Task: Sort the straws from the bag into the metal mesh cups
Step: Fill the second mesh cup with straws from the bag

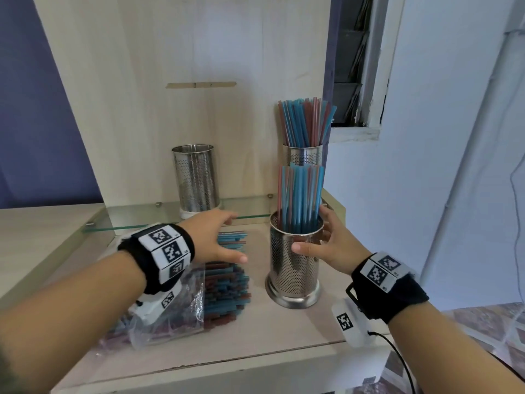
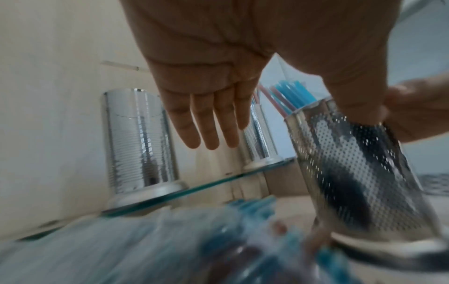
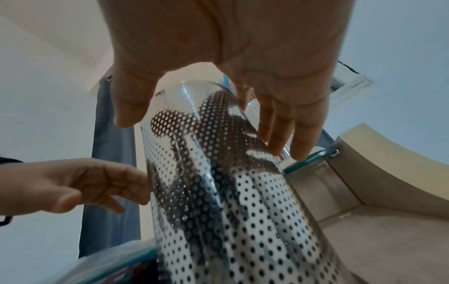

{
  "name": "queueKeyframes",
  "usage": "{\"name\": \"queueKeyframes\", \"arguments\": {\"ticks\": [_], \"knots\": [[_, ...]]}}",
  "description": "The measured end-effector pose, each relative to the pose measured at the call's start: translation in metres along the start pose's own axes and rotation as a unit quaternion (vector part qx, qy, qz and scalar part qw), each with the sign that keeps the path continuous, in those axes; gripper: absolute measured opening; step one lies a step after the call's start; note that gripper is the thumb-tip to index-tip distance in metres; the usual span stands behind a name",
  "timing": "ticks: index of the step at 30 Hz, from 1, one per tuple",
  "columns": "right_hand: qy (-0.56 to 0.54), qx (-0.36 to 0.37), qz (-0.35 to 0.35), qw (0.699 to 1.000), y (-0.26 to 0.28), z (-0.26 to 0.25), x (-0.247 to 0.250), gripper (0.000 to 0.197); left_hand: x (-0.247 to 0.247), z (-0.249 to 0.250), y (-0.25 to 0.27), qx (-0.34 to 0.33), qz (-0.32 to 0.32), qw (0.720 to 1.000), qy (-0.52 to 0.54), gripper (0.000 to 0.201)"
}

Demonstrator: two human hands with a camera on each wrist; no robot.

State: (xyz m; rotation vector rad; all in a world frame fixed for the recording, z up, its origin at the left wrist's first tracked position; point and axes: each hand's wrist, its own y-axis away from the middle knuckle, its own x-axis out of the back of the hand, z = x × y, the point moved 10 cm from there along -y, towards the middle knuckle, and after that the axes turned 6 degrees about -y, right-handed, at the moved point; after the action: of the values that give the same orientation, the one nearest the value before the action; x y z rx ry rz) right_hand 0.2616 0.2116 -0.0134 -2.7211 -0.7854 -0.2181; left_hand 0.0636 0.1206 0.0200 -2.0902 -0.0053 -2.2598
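A clear bag of blue and red straws [image 1: 184,302] lies on the wooden counter [image 1: 284,331], its open end toward the cups. My left hand [image 1: 237,237] hovers over the bag's mouth with straight, spread fingers [image 2: 211,124], holding nothing. The near mesh cup [image 1: 292,274] stands upright beside the bag, with several straws [image 1: 301,194] in it. My right hand [image 1: 311,236] spans its upper part, with the thumb in front and fairly straight fingers [image 3: 286,134] behind; I cannot tell whether it touches. On the glass shelf [image 1: 127,220] stand an empty cup [image 1: 196,177] and a straw-filled cup [image 1: 303,156].
A tall wooden panel [image 1: 170,81] backs the shelf. A window frame [image 1: 369,81] is at the upper right. The counter's front edge [image 1: 227,365] is close, and a black cable [image 1: 403,362] hangs off my right wrist past the counter's right corner.
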Motion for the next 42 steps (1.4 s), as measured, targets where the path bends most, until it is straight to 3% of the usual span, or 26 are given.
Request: {"name": "queueKeyframes", "arguments": {"ticks": [2, 6, 11, 20, 25, 33, 38, 42], "knots": [[0.007, 0.015, 0.01, 1.0, -0.002, -0.002, -0.003, 0.098, -0.012, -0.015, 0.013, 0.015, -0.027, 0.998, -0.054, 0.09], [0.027, 0.026, 0.032, 0.999, -0.006, -0.001, -0.005, 0.106, -0.043, -0.037, 0.034, 0.033, -0.084, 0.99, -0.111, 0.08], [0.039, 0.021, 0.046, 0.998, -0.009, 0.005, -0.004, 0.114, -0.043, -0.03, 0.041, 0.009, -0.035, 0.994, -0.101, 0.075], [-0.005, 0.043, 0.074, 0.996, -0.002, 0.012, -0.008, 0.113, -0.044, -0.029, 0.016, -0.001, -0.028, 0.993, -0.117, 0.064], [-0.007, 0.043, 0.072, 0.996, -0.007, 0.015, -0.007, 0.109, -0.038, -0.047, 0.012, 0.03, -0.027, 0.977, -0.212, 0.088], [-0.016, 0.047, 0.078, 0.996, -0.008, 0.016, -0.008, 0.115, -0.048, -0.049, 0.007, 0.031, -0.032, 0.966, -0.255, 0.057], [-0.013, 0.049, 0.078, 0.996, -0.007, 0.016, -0.008, 0.108, -0.047, -0.047, -0.001, 0.015, -0.016, 0.975, -0.22, 0.05], [-0.019, 0.045, 0.078, 0.996, -0.006, 0.018, -0.008, 0.116, -0.049, -0.042, -0.006, -0.009, -0.018, 0.978, -0.208, 0.051]]}}
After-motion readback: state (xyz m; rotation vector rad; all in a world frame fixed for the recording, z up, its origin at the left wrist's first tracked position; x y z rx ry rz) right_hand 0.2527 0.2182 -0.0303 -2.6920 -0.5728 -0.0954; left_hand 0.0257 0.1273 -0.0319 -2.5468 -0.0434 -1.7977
